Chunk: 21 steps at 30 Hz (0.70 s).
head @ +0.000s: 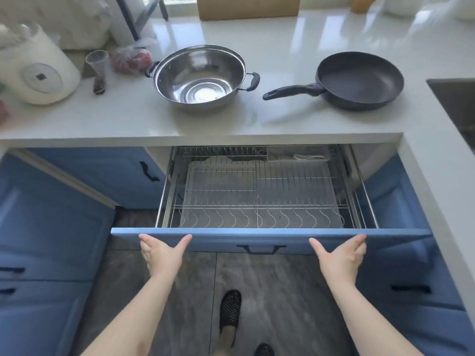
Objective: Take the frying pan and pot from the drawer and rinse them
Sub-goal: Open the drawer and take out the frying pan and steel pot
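A shiny steel pot (200,75) with two black side handles stands on the white counter, left of centre. To its right lies a black frying pan (359,79), its handle pointing left. Below the counter the blue drawer (270,238) is pulled out, and its wire rack (257,194) holds no cookware. My left hand (163,250) presses flat against the left part of the drawer front, fingers spread. My right hand (340,253) rests the same way on the right part. Neither hand holds anything.
A white rice cooker (38,70), a plastic cup (99,65) and a bag of red produce (132,59) crowd the counter's left end. A cardboard box (248,7) stands at the back. The sink (460,104) opens at the right edge. Blue cabinets flank the drawer; my feet are on the grey floor.
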Motion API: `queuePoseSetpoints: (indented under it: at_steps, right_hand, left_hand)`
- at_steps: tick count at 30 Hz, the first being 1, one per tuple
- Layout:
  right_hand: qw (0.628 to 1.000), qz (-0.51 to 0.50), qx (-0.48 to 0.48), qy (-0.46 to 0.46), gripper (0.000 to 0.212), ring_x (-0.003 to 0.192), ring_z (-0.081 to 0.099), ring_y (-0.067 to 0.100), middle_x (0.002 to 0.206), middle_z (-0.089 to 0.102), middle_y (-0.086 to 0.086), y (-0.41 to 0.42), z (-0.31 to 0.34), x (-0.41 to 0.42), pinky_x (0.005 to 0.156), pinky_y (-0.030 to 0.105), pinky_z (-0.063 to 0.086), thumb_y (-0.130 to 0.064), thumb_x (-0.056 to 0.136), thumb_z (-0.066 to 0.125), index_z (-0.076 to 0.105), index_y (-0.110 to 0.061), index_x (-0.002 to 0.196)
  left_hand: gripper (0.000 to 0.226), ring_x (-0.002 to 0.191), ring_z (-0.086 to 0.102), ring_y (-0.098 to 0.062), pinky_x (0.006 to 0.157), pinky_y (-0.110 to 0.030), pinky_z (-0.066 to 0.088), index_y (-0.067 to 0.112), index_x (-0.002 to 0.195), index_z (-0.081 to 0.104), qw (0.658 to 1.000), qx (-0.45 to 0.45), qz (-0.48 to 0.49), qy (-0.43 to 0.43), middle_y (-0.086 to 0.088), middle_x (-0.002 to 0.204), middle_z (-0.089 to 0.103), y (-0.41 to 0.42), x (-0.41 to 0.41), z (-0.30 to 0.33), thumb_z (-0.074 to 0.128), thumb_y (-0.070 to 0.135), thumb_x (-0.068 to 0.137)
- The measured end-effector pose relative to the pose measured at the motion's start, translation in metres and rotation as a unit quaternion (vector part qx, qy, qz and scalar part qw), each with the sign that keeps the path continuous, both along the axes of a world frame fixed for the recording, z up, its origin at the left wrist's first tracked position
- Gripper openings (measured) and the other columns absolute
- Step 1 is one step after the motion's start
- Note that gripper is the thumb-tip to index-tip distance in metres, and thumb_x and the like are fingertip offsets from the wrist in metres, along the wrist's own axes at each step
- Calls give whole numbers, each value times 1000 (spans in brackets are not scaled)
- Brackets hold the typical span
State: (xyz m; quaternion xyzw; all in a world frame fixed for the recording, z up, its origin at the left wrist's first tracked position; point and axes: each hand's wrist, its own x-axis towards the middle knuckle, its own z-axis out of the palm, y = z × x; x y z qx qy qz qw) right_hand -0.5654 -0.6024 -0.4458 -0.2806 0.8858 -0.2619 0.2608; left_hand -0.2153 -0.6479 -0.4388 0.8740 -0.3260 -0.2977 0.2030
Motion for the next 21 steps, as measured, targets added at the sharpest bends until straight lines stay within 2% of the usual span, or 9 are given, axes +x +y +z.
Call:
queuePoseSetpoints:
  at_steps: [4,8,13,21]
  right_hand:
    - [1000,-9,-17,8,119,142,18,41,157,10,24,-27,-3,-2,111,51,28,-39,77,79,-4,2,152]
    - [1000,-3,-5,31,119,140,22,42,157,13,24,-61,-4,-7,108,55,32,-45,77,77,-2,2,152]
    - [999,-4,-9,45,118,142,21,41,157,12,23,-110,-5,-10,108,56,32,-47,78,76,-2,2,152]
    - [997,-10,-20,68,116,144,19,37,158,14,20,-194,-10,-18,109,55,33,-53,78,73,0,-2,153]
  left_hand:
    - [126,151,2,-29,120,-46,14,2,154,-10,1000,-4,-3,1,-16,163,1,-26,-5,1,76,52,77]
    - [125,151,3,-30,120,-46,14,3,154,-10,1000,-9,-1,1,-16,163,1,-61,-9,0,76,52,77]
    - [124,150,4,-31,119,-49,17,4,154,-9,1000,-17,-8,3,-15,163,1,-111,-10,-4,75,52,78]
    - [123,151,2,-30,121,-49,13,9,155,-10,998,-34,-56,13,-11,164,0,-186,-8,-11,75,52,77]
